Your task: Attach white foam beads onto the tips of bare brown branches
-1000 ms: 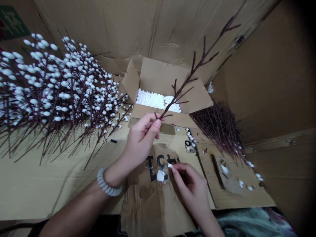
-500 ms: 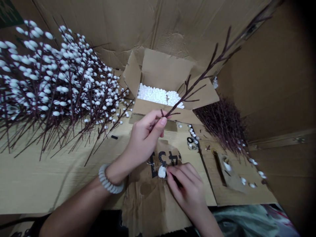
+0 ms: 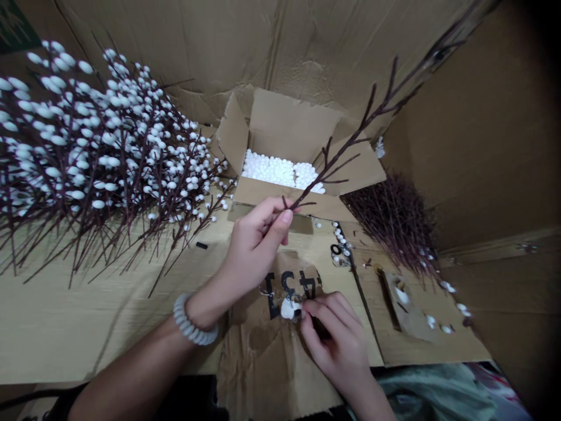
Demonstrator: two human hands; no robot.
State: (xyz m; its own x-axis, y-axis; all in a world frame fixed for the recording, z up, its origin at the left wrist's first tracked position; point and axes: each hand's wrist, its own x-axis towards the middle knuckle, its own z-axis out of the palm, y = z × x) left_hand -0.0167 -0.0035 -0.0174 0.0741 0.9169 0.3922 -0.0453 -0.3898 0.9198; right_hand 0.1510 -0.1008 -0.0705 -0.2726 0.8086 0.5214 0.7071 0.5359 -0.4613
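Note:
My left hand (image 3: 256,245), with a coiled grey band at the wrist, pinches a brown artificial branch (image 3: 346,146) near its lower end. The branch has bare side twigs and slants up to the right. Lower down, my right hand (image 3: 335,333) has thumb and forefinger pressed together beside a white, sticky-looking blob (image 3: 287,309). Something whitish shows between those fingertips and the blob, too small to name. The blob lies on a brown cardboard piece (image 3: 258,362) with black printed digits.
An open cardboard box (image 3: 258,190) holds many white foam beads (image 3: 268,168). At left lies a large heap of white-berried branches (image 3: 100,146); at right, a bundle of bare branches (image 3: 394,216). Stray beads and a black ring (image 3: 335,249) lie nearby. Cardboard walls (image 3: 210,47) rise behind.
My right hand has shifted slightly right, away from the white blob, uncovering a whitish bit between them. My left hand still holds the branch. The whole view has moved slightly.

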